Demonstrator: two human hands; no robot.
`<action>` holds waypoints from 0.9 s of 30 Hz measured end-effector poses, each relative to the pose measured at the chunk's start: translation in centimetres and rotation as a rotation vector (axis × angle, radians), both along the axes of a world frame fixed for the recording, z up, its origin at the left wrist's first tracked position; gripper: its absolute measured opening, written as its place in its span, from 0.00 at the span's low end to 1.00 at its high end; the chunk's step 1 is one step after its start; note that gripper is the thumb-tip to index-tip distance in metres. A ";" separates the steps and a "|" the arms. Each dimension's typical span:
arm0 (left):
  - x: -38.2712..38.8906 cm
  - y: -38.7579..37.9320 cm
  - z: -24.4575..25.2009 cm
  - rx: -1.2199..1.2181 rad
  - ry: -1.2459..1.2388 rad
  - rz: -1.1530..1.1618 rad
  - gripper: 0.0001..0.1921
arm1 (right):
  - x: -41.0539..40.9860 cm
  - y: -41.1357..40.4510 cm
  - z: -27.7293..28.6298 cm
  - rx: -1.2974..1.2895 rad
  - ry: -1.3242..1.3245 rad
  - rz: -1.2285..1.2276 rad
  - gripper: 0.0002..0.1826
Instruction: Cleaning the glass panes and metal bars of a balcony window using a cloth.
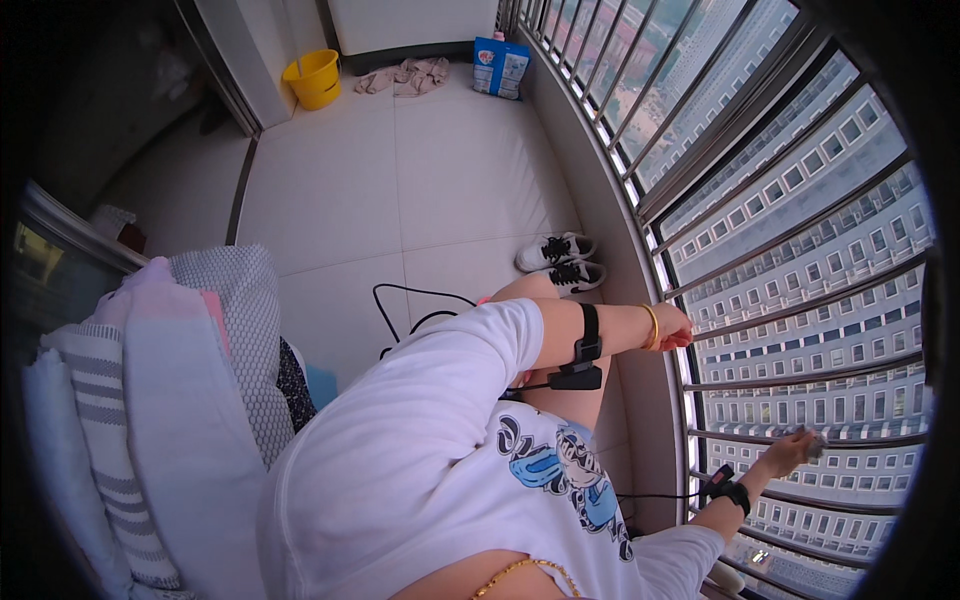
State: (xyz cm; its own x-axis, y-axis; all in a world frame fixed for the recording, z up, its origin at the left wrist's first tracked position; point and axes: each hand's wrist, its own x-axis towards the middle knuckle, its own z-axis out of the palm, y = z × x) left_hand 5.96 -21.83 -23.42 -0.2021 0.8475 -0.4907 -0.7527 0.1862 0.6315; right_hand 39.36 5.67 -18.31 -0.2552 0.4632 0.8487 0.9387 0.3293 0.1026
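My left hand (673,327), wearing a gold bangle, is beside the near end of a metal window bar (806,310). Its fingers are curled, but whether they grip the bar is unclear. Farther along the window, my right hand (789,454) reaches out over the bars and holds a small grey wad (817,448), too small to identify. The lower metal bar (874,442) runs just behind that wad. Black straps with small boxes are on both my arms, and cables lead from them.
Folded bedding and cloths (180,390) are piled behind me. White sneakers (562,262) stand by the low wall (600,180). Farther off are a yellow bucket (313,82), a crumpled cloth (409,76) and a blue bag (500,69). A black cable (386,311) loops over the tiles.
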 end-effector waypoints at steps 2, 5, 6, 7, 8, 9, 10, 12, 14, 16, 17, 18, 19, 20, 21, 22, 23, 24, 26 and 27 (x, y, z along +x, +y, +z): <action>-0.2 -0.1 0.2 -0.016 -0.019 -0.010 0.09 | 0.3 -0.8 -2.7 -0.052 -0.073 -0.005 0.19; -0.5 -0.7 0.6 -0.017 -0.013 0.008 0.08 | -0.9 -3.5 -6.3 -0.461 0.001 -0.084 0.19; -0.4 -0.8 0.9 -0.009 -0.006 0.014 0.08 | -0.9 -4.2 -6.9 -0.580 -0.009 -0.126 0.20; -0.3 -1.0 1.0 -0.006 -0.002 0.022 0.08 | -0.7 -4.7 -7.3 -0.611 -0.093 -0.084 0.20; -0.3 -1.2 1.1 -0.006 0.011 0.022 0.08 | -0.5 -4.6 -7.0 -0.742 -0.152 -0.097 0.20; -0.3 -1.2 1.2 -0.004 0.025 0.023 0.08 | -0.5 -4.5 -6.4 -0.870 -0.212 -0.108 0.20; 0.1 -0.7 1.5 0.019 0.019 0.002 0.08 | 1.7 -2.9 -6.3 -0.810 -0.251 -0.011 0.20; -0.8 -1.0 0.3 0.002 0.018 0.031 0.09 | 0.1 -2.6 -4.6 -0.841 -0.230 0.080 0.21; 0.2 0.2 0.8 0.019 0.019 -0.001 0.10 | 2.2 0.4 -0.8 -0.609 -0.016 0.241 0.21; -0.3 -0.6 -0.4 -0.039 0.016 0.039 0.09 | -4.5 -5.1 5.1 -0.393 0.166 0.558 0.22; 0.2 -0.2 -0.2 -0.055 0.017 0.018 0.09 | -6.0 -6.9 8.6 -0.236 0.110 0.587 0.22; 0.5 -0.1 -0.2 -0.046 0.000 0.015 0.10 | -7.6 -8.3 10.7 -0.261 0.091 0.377 0.24; 1.4 0.4 0.1 -0.040 -0.004 -0.008 0.10 | -7.2 -6.2 11.8 -0.222 0.075 0.455 0.26; 1.7 0.6 0.1 -0.022 0.003 -0.020 0.11 | -7.7 -4.9 12.2 -0.184 -0.009 0.348 0.27; 1.8 0.6 -0.2 -0.008 0.008 -0.025 0.11 | -8.6 -4.0 12.0 -0.193 -0.012 0.345 0.27; 1.9 0.6 -0.1 -0.010 0.020 -0.034 0.12 | -9.0 -3.5 11.8 -0.199 -0.015 0.358 0.27; 1.8 0.5 -0.2 -0.005 0.028 -0.056 0.12 | -9.2 -3.0 11.5 -0.205 -0.018 0.369 0.27; 1.7 0.3 -0.2 -0.003 0.058 -0.050 0.12 | -9.7 -2.9 11.1 -0.203 -0.007 0.371 0.27; 1.3 0.0 -0.2 0.000 0.026 -0.044 0.13 | -9.4 0.0 9.5 -0.206 -0.037 0.292 0.26; 0.9 0.1 -0.6 -0.008 0.045 -0.037 0.12 | -9.6 0.8 9.2 -0.171 -0.053 0.291 0.24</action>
State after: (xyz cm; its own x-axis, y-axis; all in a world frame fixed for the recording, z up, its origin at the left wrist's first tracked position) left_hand 6.82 -21.77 -24.05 -0.1928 0.8511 -0.4884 -0.7163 0.2181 0.6629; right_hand 29.72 6.47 -9.13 -0.4395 0.4986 0.7471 0.7974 0.5995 0.0689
